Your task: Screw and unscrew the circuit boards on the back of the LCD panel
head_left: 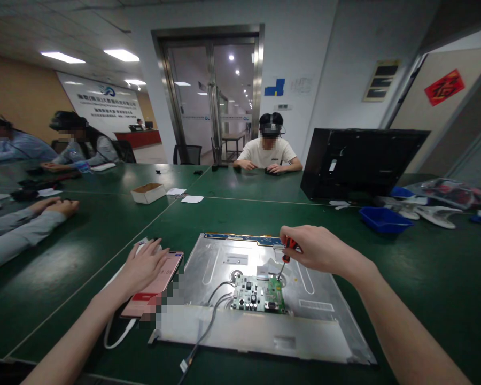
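Observation:
A silver metal panel [304,334] lies on the green table, with a green circuit board [258,293] at its middle and dark cables running off toward me. My right hand [315,247] is closed round a red and black screwdriver [289,250], its tip at the board's upper right corner. To the left of the panel, my left hand [146,264] rests with its fingers spread over the upper part of a phone [156,286] with a lit pink screen. A white cable [122,338] runs from the phone's lower end.
Beyond the panel stand a black monitor [364,163] and a blue tray [386,220]. A small open box [148,193] and papers lie back left. Another person [269,149] sits opposite; others sit at the left, one with forearms [32,227] on the table.

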Tool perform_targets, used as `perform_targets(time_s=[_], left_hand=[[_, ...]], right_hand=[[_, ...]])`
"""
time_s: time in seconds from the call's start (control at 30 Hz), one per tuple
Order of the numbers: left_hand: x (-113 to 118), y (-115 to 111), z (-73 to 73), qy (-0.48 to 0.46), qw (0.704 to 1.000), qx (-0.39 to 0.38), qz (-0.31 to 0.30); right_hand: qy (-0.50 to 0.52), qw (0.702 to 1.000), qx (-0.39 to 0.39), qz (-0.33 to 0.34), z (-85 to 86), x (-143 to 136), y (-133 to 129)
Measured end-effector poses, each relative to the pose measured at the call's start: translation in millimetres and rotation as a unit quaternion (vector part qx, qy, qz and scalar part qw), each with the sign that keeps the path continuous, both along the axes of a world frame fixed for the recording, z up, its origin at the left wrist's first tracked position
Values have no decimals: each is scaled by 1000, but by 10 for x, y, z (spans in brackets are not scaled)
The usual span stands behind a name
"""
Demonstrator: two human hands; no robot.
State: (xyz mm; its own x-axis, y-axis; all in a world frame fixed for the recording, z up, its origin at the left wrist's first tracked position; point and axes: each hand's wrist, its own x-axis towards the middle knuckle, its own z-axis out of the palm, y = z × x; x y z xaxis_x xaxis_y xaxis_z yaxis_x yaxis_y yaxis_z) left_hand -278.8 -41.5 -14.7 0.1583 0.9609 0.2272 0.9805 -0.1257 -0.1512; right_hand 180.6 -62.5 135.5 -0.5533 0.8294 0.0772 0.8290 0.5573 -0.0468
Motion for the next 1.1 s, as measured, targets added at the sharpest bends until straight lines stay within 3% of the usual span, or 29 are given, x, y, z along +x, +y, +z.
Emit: perform_targets(time_s=[0.27, 0.47, 1.1], left_hand=[[-67, -253, 17, -1, 999, 22, -43], [-127, -449, -6, -21, 998, 32, -40], [-5, -622, 112, -89, 994, 18, -68]], right_hand=[[11, 1000, 0, 8, 5, 1, -8], [13, 1000, 1, 7, -2, -4, -3], [17, 1000, -5, 7, -40, -3, 32]])
